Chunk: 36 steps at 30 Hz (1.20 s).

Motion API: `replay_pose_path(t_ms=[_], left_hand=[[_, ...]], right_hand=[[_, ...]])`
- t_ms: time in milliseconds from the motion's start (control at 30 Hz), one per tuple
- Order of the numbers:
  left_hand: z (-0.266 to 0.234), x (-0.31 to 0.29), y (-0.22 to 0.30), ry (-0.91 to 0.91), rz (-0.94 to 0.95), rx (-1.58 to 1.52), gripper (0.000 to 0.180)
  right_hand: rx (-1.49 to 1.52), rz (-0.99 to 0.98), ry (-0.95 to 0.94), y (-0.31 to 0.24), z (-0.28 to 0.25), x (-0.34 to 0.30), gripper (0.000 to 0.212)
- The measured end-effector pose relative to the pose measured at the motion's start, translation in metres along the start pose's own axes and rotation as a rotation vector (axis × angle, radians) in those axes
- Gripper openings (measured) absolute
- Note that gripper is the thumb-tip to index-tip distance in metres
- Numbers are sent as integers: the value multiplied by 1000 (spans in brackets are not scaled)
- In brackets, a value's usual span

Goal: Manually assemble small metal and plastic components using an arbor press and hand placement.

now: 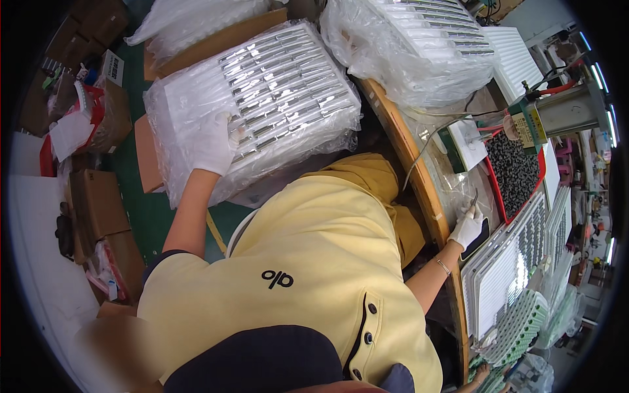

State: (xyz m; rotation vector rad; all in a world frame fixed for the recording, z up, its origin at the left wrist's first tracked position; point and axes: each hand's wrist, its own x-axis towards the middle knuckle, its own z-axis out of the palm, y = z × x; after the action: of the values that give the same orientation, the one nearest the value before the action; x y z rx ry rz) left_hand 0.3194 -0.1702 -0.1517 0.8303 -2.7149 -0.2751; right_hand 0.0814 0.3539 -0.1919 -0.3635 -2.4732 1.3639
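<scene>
My left hand [217,141], in a white glove with bare fingertips, is at the left end of the rows of shiny silver tubes [282,85]. Its fingers are bent together at the nearest row; what they pinch there, if anything, is too small to make out. The tubes lie side by side in a white tray wrapped in clear plastic film [180,98]. Over the workbench, my gloved right hand [466,228] is closed round a pair of tweezers [475,196], its thin metal tip pointing away. A dark flat object [483,236] lies under that hand.
A red bin [542,171] of small dark parts stands beyond my right hand, near a bench machine [527,124]. Stacked white trays [488,288] and a green-white tray [524,327] lie along the bench. Another person's hand [481,374] shows below. Cardboard boxes [98,203] stand left.
</scene>
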Motion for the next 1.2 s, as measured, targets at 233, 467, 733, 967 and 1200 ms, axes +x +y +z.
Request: replay_pose_path(t_ms=[233,467,733,967,1200], left_hand=[[27,-7,-13,342,-127,-19,28],[64,3,-31,588,-246,-880,36],[44,-13,-13,501,-545,-1530,45],[38,-4,-9,390,-528,-1400,43],[26,29,65,583,134,-677,37]], right_hand=[[6,-30,-17,-2,2,0,20],[44,-1,-50,1,2,-1,21],[40,-4,-56,2,4,1,20],[-83,-138,36,-3,6,-4,27],[61,48,-5,6,9,2,19]])
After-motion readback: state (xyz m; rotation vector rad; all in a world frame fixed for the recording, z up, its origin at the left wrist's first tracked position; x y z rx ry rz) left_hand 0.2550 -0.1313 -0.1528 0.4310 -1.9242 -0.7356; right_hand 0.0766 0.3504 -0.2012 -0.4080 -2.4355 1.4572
